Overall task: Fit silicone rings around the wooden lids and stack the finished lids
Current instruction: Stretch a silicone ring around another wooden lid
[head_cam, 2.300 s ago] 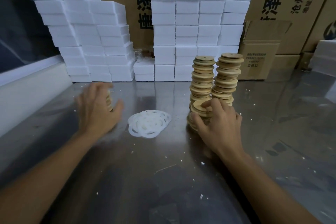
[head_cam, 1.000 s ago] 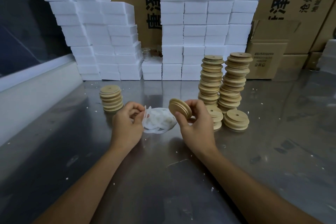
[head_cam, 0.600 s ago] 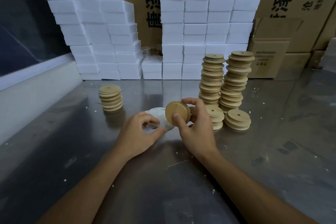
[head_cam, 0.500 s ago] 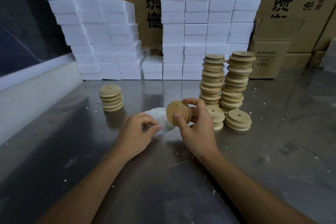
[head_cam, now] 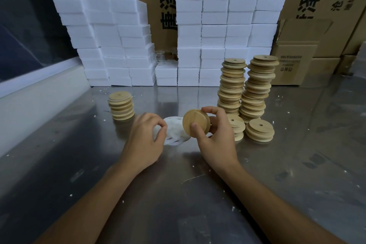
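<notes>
Holding a bare wooden lid (head_cam: pixel 196 123) on edge in the right hand (head_cam: pixel 214 133), thumb on the flat face, fingers (head_cam: pixel 212 109) curled over the rim, above the bench (head_cam: pixel 297 164). Same grip as half a second ago; barely any shift. Left hand (head_cam: pixel 145 140) pinching at the heap of white rings (head_cam: pixel 175 131), thumb and forefinger closed on one, now nearer the heap's left edge than a moment ago. Ring apparently being teased free, not yet on the lid. Finished stack (head_cam: pixel 120 106) standing to the left, unchanged; bare lids (head_cam: pixel 245 89) piled to the right. Next, probably: lifting the ring clear and stretching it round the rim.
</notes>
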Available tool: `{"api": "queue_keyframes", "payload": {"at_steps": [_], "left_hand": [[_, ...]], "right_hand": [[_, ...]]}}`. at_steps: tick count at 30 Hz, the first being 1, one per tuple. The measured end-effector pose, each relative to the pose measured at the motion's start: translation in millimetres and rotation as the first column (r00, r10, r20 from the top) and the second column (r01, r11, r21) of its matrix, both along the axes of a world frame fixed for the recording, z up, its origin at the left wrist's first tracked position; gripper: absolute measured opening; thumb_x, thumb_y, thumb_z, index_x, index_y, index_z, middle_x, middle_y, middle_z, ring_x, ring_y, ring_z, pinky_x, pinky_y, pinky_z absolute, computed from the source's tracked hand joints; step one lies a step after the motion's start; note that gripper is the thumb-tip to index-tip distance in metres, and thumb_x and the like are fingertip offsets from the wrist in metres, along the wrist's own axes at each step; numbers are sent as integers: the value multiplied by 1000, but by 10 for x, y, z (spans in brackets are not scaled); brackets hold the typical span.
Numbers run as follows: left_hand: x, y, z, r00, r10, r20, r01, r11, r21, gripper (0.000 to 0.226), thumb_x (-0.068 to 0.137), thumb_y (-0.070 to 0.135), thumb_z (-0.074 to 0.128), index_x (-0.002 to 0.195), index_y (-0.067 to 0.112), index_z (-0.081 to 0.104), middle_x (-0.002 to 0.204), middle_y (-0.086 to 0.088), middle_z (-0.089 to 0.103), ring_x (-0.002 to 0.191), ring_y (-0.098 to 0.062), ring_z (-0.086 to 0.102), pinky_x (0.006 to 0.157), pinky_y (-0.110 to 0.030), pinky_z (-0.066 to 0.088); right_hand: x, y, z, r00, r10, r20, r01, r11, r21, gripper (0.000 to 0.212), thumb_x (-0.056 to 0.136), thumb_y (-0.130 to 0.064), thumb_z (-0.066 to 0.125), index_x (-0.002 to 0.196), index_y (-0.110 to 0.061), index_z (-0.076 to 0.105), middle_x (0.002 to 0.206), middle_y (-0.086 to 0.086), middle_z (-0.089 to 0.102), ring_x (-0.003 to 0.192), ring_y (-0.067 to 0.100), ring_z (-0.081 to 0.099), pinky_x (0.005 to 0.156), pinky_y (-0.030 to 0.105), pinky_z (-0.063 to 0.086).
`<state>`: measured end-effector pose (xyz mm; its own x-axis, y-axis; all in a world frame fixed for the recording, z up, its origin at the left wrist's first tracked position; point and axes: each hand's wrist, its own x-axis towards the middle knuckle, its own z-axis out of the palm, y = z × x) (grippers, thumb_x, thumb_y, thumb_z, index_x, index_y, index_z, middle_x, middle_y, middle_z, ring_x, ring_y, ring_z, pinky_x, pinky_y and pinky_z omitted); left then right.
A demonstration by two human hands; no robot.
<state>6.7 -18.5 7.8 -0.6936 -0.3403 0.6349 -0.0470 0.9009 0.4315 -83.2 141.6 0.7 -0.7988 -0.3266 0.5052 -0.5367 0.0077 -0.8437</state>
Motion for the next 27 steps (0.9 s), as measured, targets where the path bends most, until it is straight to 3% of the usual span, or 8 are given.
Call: {"api": "queue_keyframes", "payload": {"at_steps": [3, 7, 10, 13, 16, 20, 27], "left_hand": [[29, -9, 35, 1000, -25, -13, 24, 997, -68, 7, 86, 7, 67, 81, 11, 64, 84, 3, 58, 81, -15, 49, 71, -16, 33], [55, 22, -11, 986, -117, 122, 121, 992, -28, 10, 82, 22, 74, 74, 20, 70, 73, 10, 66, 68, -6, 57, 62, -19, 43], [40, 0, -30, 983, -117, 140, 115, 993, 16, 6, 82, 18, 74, 79, 22, 71, 73, 12, 66, 67, -6, 58, 63, -22, 46], [52, -14, -22, 982, -109, 152, 105, 994, 31, 15, 75, 15, 79, 85, 24, 72, 71, 16, 62, 70, 0, 59, 61, -8, 41], [64, -7, -18, 984, -92, 151, 86, 995, 48, 21, 73, 18, 81, 92, 22, 74, 68, 21, 59, 72, 7, 58, 61, -2, 39], [57, 16, -8, 988, -79, 133, 69, 995, 76, 21, 77, 11, 78, 95, 19, 73, 65, 19, 58, 68, 0, 58, 60, -4, 39], [74, -4, 21, 963, -119, 244, 90, 988, 129, 20, 77, 21, 80, 95, 23, 70, 70, 16, 64, 70, 9, 56, 61, -5, 39]], "right_hand": [[-5, -1, -8, 1000, 2, 6, -2, 1000, 5, 40, 87, -23, 72, 110, -44, 47, 104, -6, 65, 93, 11, 63, 74, 20, 49], [-12, 1, -21, 1000, 2, 14, -2, 1000, -8, 39, 86, -22, 72, 113, -38, 49, 101, -3, 66, 91, 12, 63, 74, 21, 49], [-6, 0, -20, 1000, 1, 16, -1, 1000, -5, 39, 86, -22, 72, 113, -38, 49, 102, -3, 65, 91, 13, 63, 76, 24, 52], [-2, 10, -14, 1000, 7, 13, -7, 1000, 0, 39, 86, -21, 73, 112, -39, 49, 102, -3, 65, 92, 14, 63, 77, 26, 53], [6, 13, -1, 1000, 7, 9, -7, 1000, 15, 41, 87, -22, 73, 110, -43, 47, 104, -7, 63, 93, 10, 62, 77, 26, 53], [7, 13, 9, 1000, 0, 10, 0, 1000, 20, 40, 87, -22, 73, 106, -45, 46, 104, -11, 61, 94, 9, 61, 78, 26, 53], [-6, 10, -6, 999, -33, 33, 33, 999, -1, 46, 87, -23, 73, 120, -39, 44, 96, -8, 62, 90, 9, 62, 79, 27, 51]]}}
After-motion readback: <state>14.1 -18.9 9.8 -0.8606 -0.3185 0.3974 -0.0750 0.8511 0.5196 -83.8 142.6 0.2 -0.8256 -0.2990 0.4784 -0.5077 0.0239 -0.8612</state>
